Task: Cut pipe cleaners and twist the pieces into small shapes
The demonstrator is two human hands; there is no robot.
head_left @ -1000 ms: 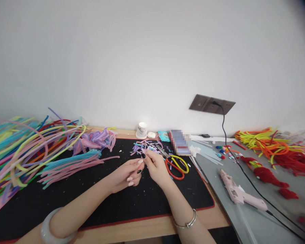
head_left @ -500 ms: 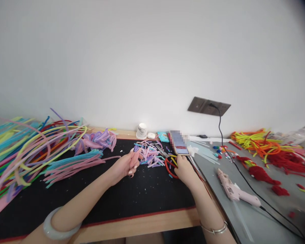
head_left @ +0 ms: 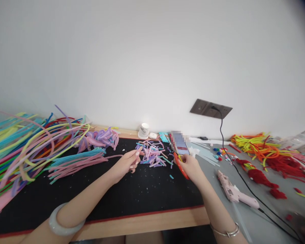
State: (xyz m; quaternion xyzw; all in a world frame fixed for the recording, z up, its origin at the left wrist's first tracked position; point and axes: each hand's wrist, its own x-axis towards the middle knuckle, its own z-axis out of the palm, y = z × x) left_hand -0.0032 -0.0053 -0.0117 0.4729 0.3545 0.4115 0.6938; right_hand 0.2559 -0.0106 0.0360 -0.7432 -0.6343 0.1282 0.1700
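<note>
My left hand is closed in a pinch over the black mat, on a small pink piece mostly hidden by the fingers. Just right of it lies a heap of short pink, purple and teal pipe cleaner pieces. Red-handled scissors are in my right hand, raised off the mat with the blades pointing away, toward the phone. Left of my left hand rests a bundle of long pink and teal pipe cleaners.
Many colourful pipe cleaners cover the far left. A white cup stands by the wall. On the grey surface at right lie a pink glue gun, its black cord, red fuzzy pieces and orange and yellow pipe cleaners.
My right hand has picked the scissors up from the mat beside the heap and moved slightly right. The view has shifted a little. My left hand still pinches.
</note>
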